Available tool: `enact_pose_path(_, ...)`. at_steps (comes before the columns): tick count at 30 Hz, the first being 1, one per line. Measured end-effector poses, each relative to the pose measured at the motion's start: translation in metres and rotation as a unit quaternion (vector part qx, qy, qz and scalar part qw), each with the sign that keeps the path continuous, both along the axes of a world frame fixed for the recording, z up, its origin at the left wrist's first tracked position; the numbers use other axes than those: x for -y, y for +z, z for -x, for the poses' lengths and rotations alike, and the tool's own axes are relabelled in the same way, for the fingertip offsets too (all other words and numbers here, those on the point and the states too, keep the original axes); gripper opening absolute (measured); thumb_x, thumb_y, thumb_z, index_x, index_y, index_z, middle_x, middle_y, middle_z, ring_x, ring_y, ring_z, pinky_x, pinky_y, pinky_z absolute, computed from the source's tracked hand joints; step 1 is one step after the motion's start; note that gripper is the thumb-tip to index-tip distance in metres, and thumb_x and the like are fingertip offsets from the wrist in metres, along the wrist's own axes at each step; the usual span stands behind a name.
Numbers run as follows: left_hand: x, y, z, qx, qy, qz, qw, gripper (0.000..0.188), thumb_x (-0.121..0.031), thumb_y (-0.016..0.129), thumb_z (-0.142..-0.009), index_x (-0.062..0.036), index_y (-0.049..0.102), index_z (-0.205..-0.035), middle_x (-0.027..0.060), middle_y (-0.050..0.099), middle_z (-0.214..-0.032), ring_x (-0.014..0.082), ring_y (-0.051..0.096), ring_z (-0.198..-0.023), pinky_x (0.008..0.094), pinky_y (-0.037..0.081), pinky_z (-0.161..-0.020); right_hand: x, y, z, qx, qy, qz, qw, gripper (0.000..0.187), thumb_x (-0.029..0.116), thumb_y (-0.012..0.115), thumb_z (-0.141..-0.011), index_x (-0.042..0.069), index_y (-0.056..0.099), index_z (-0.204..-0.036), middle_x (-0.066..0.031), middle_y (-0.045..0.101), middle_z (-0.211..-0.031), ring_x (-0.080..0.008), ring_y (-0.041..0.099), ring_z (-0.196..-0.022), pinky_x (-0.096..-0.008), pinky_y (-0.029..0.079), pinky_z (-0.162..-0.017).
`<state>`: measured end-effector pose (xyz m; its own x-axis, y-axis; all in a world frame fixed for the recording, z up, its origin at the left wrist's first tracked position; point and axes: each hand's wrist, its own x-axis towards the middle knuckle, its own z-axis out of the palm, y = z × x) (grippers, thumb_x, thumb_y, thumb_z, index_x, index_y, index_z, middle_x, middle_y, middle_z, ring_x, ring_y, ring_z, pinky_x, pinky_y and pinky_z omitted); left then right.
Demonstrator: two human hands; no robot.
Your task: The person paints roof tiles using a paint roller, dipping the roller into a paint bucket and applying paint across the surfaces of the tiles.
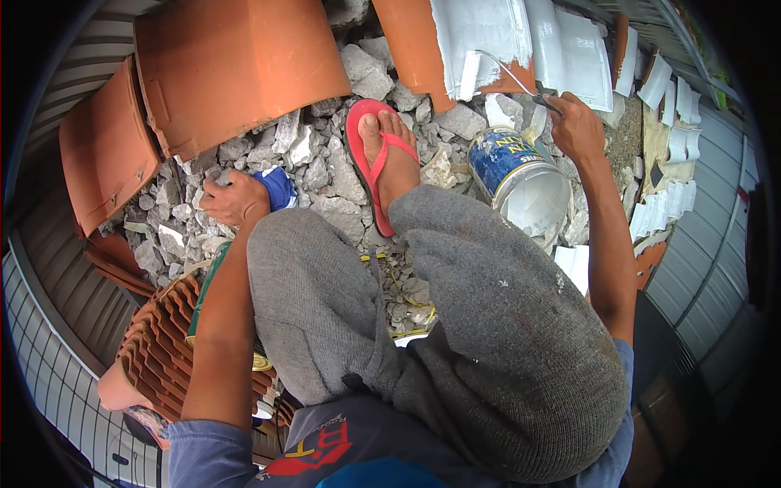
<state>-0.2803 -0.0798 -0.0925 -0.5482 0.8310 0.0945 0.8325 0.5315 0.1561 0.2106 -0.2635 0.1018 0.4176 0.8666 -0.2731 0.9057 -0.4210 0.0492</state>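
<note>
My right hand (579, 128) is closed around the handle of a small paint roller (469, 75). The roller's white sleeve lies against a roof tile (480, 41) that is mostly white, with bare orange along its lower edge. Below that hand stands a tilted blue paint can (508, 163), its open mouth toward me and its inside coated white. My left hand (236, 198) rests on grey rubble with fingers bent and apart, holding nothing that I can see. A crumpled blue and white piece (277, 187) lies beside its wrist.
Unpainted orange tiles (240, 65) lean at the far left. White-coated tiles (573, 53) continue to the right. Broken concrete (329, 171) covers the ground under my foot in a red flip-flop (382, 154). Stacked tiles (167, 342) stand by my left arm, near corrugated metal sheeting (708, 236) opposite.
</note>
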Motion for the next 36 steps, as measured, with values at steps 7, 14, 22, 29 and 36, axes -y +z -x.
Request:
enact_pose_path(7,-0.002,-0.002,0.005,-0.006,-0.003,0.011,1.0,0.053,-0.036,0.058,-0.08,-0.0107,0.064,-0.126,0.0186,0.053,-0.116,0.0373,0.056,-0.106,0.0513,0.046,-0.093,0.004,-0.001,0.008,-0.002,-0.033,0.013,0.999,0.024,0.012,0.069,-0.087,0.009,0.077,-0.11,-0.0108,0.072,-0.107,-0.0363,0.069,-0.095,-0.0474,0.054,-0.083)
enact_pose_path(14,0.0,0.001,-0.003,0.003,0.005,0.019,1.0,0.054,-0.035,0.058,-0.079,-0.0095,0.064,-0.126,0.0191,0.053,-0.115,0.0377,0.056,-0.105,0.0517,0.046,-0.092,0.008,-0.007,0.005,0.031,-0.042,0.008,0.999,0.024,0.013,0.07,-0.087,0.01,0.077,-0.11,-0.0106,0.072,-0.106,-0.0359,0.069,-0.097,-0.047,0.053,-0.084)
enact_pose_path(22,0.0,-0.004,0.003,-0.014,-0.006,-0.001,1.0,0.051,-0.035,0.058,-0.079,-0.0117,0.064,-0.123,0.0185,0.053,-0.115,0.037,0.056,-0.104,0.0512,0.045,-0.092,-0.017,0.027,0.021,0.003,-0.002,0.025,1.0,0.026,0.012,0.068,-0.088,0.012,0.076,-0.113,-0.0112,0.071,-0.107,-0.0356,0.069,-0.096,-0.0464,0.054,-0.083)
enact_pose_path(29,0.0,-0.002,0.0,-0.005,-0.003,0.005,1.0,0.05,-0.035,0.058,-0.079,-0.013,0.065,-0.124,0.0179,0.053,-0.114,0.037,0.056,-0.105,0.0514,0.045,-0.092,-0.016,-0.001,0.015,0.082,0.008,0.049,0.995,0.03,0.007,0.056,-0.087,0.009,0.076,-0.11,-0.0171,0.071,-0.107,-0.0371,0.07,-0.095,-0.0476,0.056,-0.082)
enact_pose_path(36,-0.001,-0.002,0.003,-0.011,-0.014,-0.002,1.0,0.05,-0.036,0.059,-0.078,-0.0128,0.067,-0.122,0.0184,0.054,-0.113,0.0368,0.057,-0.103,0.0516,0.046,-0.091,0.001,-0.005,0.0,0.134,-0.039,0.094,0.986,0.03,0.007,0.054,-0.087,0.007,0.074,-0.109,-0.0194,0.07,-0.107,-0.0388,0.069,-0.097,-0.049,0.055,-0.083)
